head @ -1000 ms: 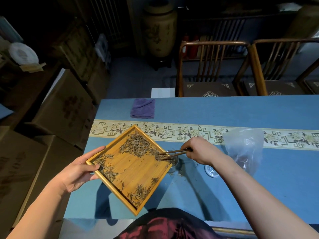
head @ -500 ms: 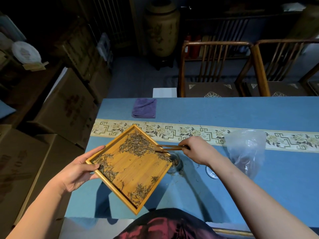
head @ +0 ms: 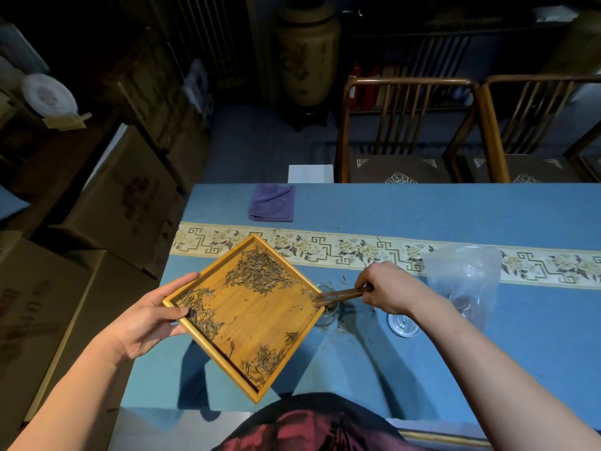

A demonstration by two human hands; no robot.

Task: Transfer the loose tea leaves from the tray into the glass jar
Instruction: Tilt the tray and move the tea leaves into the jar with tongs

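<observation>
A square bamboo tray [head: 247,320] is held tilted above the blue table, its right corner over the small glass jar [head: 328,315]. Loose tea leaves [head: 260,271] lie in clumps near the tray's top, left and bottom corners. My left hand [head: 153,317] grips the tray's left corner, thumb on the inside. My right hand [head: 387,288] holds a wooden tea tool [head: 341,294] whose tip touches the tray's right corner above the jar's mouth. The jar is mostly hidden behind the tray and the tool.
A glass lid [head: 403,325] lies right of the jar, under my right forearm. A clear plastic bag [head: 465,278] stands further right. A folded purple cloth [head: 272,203] lies at the table's far side. Stray leaves dot the cloth around the jar. Cardboard boxes [head: 117,203] stand left of the table.
The wooden tool swept from the tray's upper right edge down to its right corner over the jar. The tray has barely moved in my left hand.
</observation>
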